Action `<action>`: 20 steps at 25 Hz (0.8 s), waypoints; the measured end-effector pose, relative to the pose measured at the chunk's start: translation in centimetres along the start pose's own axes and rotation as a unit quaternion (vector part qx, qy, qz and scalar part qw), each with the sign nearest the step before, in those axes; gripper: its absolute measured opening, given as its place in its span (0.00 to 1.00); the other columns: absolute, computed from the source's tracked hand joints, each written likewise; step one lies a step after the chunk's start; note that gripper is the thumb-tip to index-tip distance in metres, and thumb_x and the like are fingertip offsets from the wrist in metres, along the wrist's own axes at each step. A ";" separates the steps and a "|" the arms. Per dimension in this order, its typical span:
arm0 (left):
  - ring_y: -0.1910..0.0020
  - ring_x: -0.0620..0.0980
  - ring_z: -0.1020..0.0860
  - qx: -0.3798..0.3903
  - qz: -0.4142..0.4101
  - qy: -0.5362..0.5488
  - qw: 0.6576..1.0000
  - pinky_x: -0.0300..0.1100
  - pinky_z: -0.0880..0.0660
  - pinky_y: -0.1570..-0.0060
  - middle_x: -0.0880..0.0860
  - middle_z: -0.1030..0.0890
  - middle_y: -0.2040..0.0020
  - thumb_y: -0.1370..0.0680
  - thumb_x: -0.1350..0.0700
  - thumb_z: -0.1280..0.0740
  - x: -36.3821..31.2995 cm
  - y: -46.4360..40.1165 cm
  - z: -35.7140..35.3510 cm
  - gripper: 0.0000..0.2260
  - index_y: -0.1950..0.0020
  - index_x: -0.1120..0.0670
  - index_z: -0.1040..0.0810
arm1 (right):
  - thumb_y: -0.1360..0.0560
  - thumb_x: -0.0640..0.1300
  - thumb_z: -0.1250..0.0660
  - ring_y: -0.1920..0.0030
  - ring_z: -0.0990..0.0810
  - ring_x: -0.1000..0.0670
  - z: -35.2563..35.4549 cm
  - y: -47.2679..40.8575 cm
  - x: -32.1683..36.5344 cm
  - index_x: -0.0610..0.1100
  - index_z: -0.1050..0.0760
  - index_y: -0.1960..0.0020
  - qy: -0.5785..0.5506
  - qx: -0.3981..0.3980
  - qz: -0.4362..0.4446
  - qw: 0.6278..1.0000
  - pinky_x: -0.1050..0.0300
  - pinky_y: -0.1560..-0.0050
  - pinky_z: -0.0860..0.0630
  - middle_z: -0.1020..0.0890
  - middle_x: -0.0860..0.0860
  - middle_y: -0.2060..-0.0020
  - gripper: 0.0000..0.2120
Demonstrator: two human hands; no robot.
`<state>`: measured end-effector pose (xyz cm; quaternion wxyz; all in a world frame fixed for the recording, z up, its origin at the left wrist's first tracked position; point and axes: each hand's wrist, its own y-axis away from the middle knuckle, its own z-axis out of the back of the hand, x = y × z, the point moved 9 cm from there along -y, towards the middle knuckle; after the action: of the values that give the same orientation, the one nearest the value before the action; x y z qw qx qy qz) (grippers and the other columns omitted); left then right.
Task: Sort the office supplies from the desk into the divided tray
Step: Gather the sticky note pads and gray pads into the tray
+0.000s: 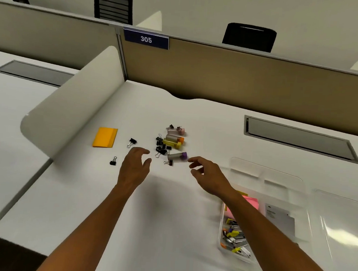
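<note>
Single head-worn wide-angle view, looking forward and steeply down over the white bench (169,198) from the person's near edge; both forearms enter from the bottom of frame, the partition (241,76) and chairs beyond lying farther off.

A tan partition panel (241,76) is mounted along the far desk edge. A blue number plate (146,39) reading 305 is fixed to its top rail. A white curved side divider (74,107) is fitted at the left. Two black office chairs (113,5) (249,37) are positioned behind. A grey cable hatch (298,137) is recessed into the surface.
</note>
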<state>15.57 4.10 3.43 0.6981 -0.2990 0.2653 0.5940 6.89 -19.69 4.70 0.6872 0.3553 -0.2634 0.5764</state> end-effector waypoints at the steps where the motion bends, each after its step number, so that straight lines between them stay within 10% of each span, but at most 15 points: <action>1: 0.42 0.53 0.23 -0.009 0.012 -0.001 1.000 0.46 0.26 0.42 0.53 0.23 0.39 0.24 0.58 0.31 1.3 -0.9 0.8 0.13 0.40 0.55 0.22 | 0.21 0.42 0.36 0.53 0.21 0.57 -0.7 -0.8 0.4 0.50 0.26 0.34 0.007 0.005 0.001 1.000 0.68 0.60 0.28 0.20 0.55 0.44 0.15; 11: 0.35 0.65 0.32 -0.109 0.195 -0.041 0.974 0.58 0.31 0.38 0.60 0.31 0.33 0.26 0.54 0.30 13.1 -8.3 6.4 0.23 0.32 0.55 0.29 | 0.22 0.43 0.36 0.43 0.23 0.49 -4.1 -8.0 1.6 0.49 0.27 0.33 0.133 0.017 0.025 0.991 0.55 0.41 0.26 0.24 0.49 0.39 0.17; 20: 0.37 0.66 0.34 -0.078 0.303 -0.161 0.936 0.59 0.32 0.41 0.63 0.34 0.34 0.33 0.43 0.24 17.3 -11.8 6.4 0.37 0.32 0.59 0.35 | 0.25 0.40 0.33 0.36 0.31 0.44 -5.9 -12.1 -0.6 0.51 0.29 0.31 0.298 0.009 0.011 0.954 0.48 0.45 0.23 0.30 0.49 0.32 0.23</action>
<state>29.98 18.98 -3.54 0.4930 -0.1579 0.1799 0.8365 18.33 -16.36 -1.62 0.7247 0.1701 -0.0455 0.6661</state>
